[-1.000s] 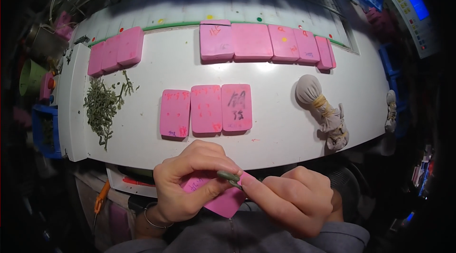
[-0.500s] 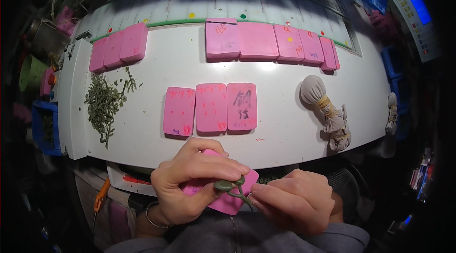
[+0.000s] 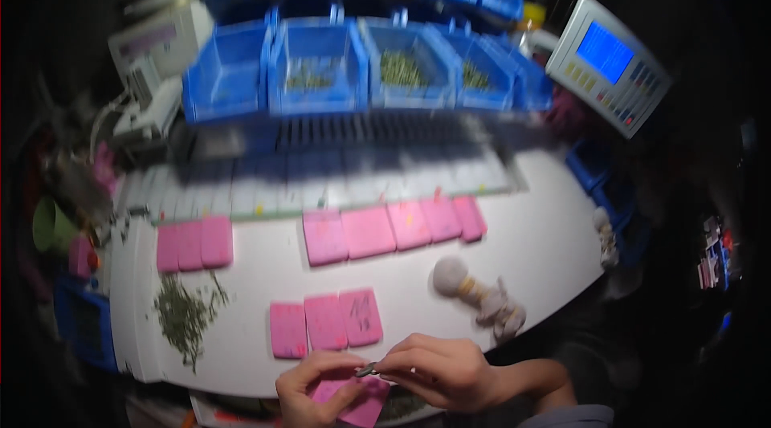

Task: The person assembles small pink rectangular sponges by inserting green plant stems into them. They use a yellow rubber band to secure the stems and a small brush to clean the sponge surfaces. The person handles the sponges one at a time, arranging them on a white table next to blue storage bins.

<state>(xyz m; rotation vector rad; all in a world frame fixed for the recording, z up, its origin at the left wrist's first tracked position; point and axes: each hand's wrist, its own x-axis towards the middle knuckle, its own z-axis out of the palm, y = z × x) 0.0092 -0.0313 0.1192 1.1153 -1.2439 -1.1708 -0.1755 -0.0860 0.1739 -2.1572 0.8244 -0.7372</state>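
Note:
Low in the view, my left hand (image 3: pixel 303 389) is closed on a pink rubber mould (image 3: pixel 368 405), a flat rounded block. Just above that mould is a small dark green wax piece (image 3: pixel 367 368). My right hand (image 3: pixel 451 372) pinches this piece by its right side, and the left fingertips are close to its other side; whether they touch it is blurred. Beyond my hands, three pink moulds (image 3: pixel 326 324) lie side by side on the white table (image 3: pixel 426 287). A heap of thin green wax pieces (image 3: pixel 183 315) lies to their left.
Farther back stand a row of several pink moulds (image 3: pixel 369 231) and another group (image 3: pixel 195 245) at left. A tied grey cloth bag (image 3: pixel 479 295) lies right. Blue bins (image 3: pixel 317 103), some holding green pieces, line the back. A device with a blue screen (image 3: pixel 608 53) stands right.
The view has tilted up and turned right, bringing the blue bins in. My right hand has moved from the green piece's lower end to its right side, above the mould.

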